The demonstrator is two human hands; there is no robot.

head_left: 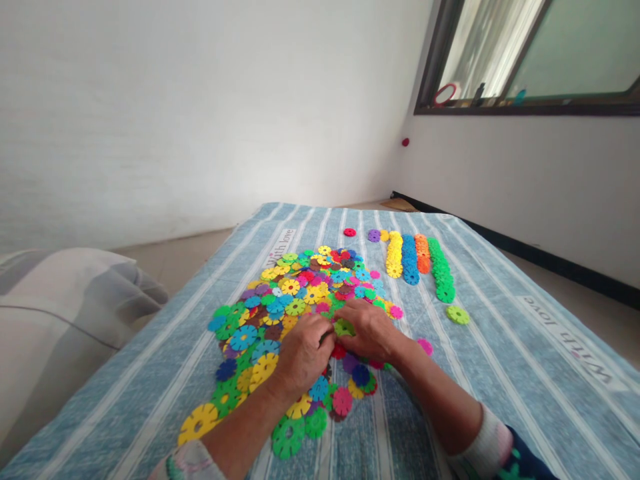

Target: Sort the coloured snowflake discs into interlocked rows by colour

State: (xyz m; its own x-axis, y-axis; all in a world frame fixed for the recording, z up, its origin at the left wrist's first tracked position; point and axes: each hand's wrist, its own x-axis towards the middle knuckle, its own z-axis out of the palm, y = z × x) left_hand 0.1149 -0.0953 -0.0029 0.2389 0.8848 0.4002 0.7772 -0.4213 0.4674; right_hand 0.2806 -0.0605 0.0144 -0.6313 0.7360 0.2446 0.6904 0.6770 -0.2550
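Observation:
Over the middle of a heap of notched plastic discs [295,307] in many colours, my two hands are close together. My right hand [370,330] is closed, with a lime green notched disc [344,327] between its thumb and fingers. Just to its left, my left hand [307,350] has its fingers curled down into the heap; what they hold, if anything, is hidden. Beyond my right hand, discs lie in overlapping rows: a yellow row [395,255], a blue row [410,260], an orange row [423,253] and a green row [441,270].
A lone lime disc [457,315] lies below the green row. A purple disc [374,235] and a red disc [349,232] sit near the far edge. Blue striped cloth [500,373] covers the table. A draped seat [65,320] stands at left, a window [540,53] at upper right.

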